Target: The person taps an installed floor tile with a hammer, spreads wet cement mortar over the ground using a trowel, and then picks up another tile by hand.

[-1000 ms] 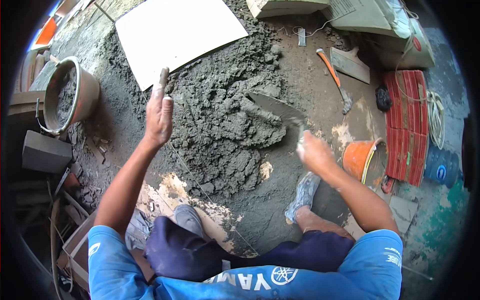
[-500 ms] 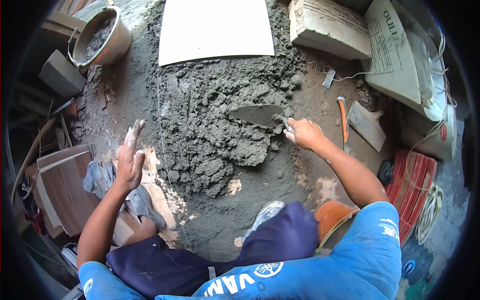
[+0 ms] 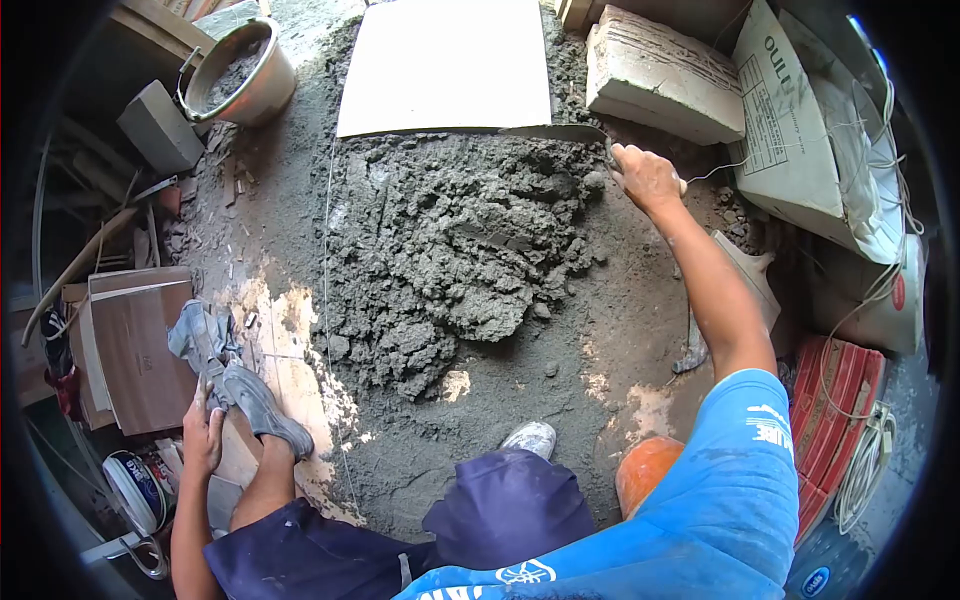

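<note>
My right hand grips the handle of a trowel. The trowel's blade lies along the near right edge of a large white tile, where the tile meets the mortar. A rough heap of wet grey mortar spreads in front of the tile, with a smooth scraped mark in its middle. My left hand is low at the left, beside my grey shoe; its fingers are stretched out and it holds nothing. A thin string runs down the left side of the mortar.
A bucket with mortar stands at the back left, near a grey block. Pale blocks and a carton are at the back right. An orange bucket sits by my right knee. Cardboard lies left.
My right hand has carried the trowel up and away from the mortar heap to the tile's edge. My left hand has dropped down and left toward my shoe. The view has shifted slightly.
</note>
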`<state>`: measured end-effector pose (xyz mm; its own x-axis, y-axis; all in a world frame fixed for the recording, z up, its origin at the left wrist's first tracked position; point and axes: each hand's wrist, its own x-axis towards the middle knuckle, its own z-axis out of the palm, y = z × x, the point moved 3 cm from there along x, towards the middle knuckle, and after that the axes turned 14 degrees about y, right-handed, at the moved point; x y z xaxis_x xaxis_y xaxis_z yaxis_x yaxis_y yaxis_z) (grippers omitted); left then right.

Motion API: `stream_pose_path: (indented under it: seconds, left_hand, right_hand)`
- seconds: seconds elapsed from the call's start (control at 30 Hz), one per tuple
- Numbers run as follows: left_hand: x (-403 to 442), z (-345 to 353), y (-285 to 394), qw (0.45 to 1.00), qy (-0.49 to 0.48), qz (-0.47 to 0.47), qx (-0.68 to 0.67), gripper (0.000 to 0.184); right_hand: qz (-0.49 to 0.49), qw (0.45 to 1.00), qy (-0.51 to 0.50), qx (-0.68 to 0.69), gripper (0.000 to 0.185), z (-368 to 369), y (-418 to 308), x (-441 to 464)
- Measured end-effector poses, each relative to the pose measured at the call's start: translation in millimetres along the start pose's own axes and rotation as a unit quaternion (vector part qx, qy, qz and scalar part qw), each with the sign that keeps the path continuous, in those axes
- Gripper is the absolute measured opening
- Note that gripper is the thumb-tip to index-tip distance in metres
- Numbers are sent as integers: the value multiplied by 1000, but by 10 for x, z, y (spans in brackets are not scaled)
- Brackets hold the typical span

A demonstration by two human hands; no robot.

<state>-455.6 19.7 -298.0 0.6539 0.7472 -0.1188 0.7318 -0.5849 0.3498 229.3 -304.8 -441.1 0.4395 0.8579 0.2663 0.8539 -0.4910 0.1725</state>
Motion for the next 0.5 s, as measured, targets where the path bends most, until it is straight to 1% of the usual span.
stream_pose_path:
  seconds: [0.07, 0.17, 0.2, 0.27, 0.33, 0.4, 0.43, 0.47, 0.5]
  left_hand:
    - [-176, 79, -146, 998, 0, -63, -20, 62]
    - [-367, 156, -250, 997, -8, -73, -7, 63]
    - [-405, 167, -217, 997, -13, -75, 0, 64]
    - [-417, 203, -189, 994, -20, -104, -32, 63]
    - [-349, 262, -152, 998, -37, -54, -16, 63]
    - [-178, 384, 10, 997, -81, -15, -12, 64]
    - [-64, 466, 197, 995, -93, 33, -11, 64]
    - [69, 557, 428, 991, -105, 82, -10, 63]
    - [213, 664, 665, 986, -132, 101, -4, 62]
  right_hand:
    - [4, 1000, -13, -17, 28, 153, -134, -83]
    - [16, 999, -37, 26, 28, 259, -433, -487]
    - [11, 998, -52, 45, 28, 197, -520, -636]
    - [-7, 996, -67, 62, 29, -4, -492, -839]
    - [12, 993, -97, 64, 27, -257, -408, -805]
    - [73, 990, -66, 97, 25, -563, -448, -556]
    - [89, 987, -50, 122, 26, -585, -480, -423]
    - [87, 984, -70, 137, 26, -595, -543, -293]
    - [68, 979, -110, 156, 25, -388, -647, -317]
